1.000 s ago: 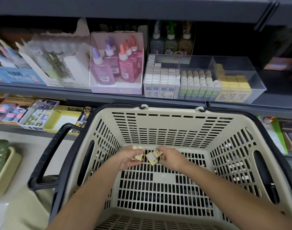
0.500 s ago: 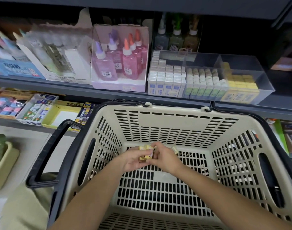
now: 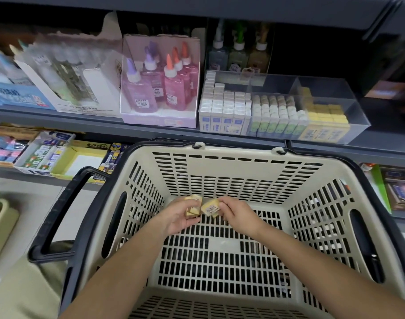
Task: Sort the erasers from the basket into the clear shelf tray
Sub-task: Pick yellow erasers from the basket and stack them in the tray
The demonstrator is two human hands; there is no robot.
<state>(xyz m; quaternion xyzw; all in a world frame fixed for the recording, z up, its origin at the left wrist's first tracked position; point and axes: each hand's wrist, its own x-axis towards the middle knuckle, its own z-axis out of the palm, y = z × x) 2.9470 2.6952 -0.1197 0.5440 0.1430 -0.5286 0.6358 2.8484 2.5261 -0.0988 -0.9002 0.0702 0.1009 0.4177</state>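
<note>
Standing nearest the camera, head view: basket, cream slatted plastic with a dark rim; its black handle hangs folded down on the left side.

Inside the basket, just above its floor near the far wall:
- left hand, fingers curled round a small stack of yellow erasers; the exact count cannot be told.
- right hand, thumb and fingertips pinching a single yellow eraser, its barcode label facing up. This piece sits just beside the left hand's stack, almost touching it.
- both forearms reach in over the basket's near wall.

Beyond the basket's far rim, on the grey shelf:
- clear shelf tray, above and behind the right half of the basket. Its divisions hold upright rows of white-and-blue erasers, green-sleeved erasers and yellow erasers, the yellow lot lying farthest right.
- pink display box with pink and purple glue bottles, above and behind the basket's left corner, just beside the tray.
- white carton of clear bottles, further left of the basket.

Left of the basket, on a lower level: open stationery boxes, contents blurred.
</note>
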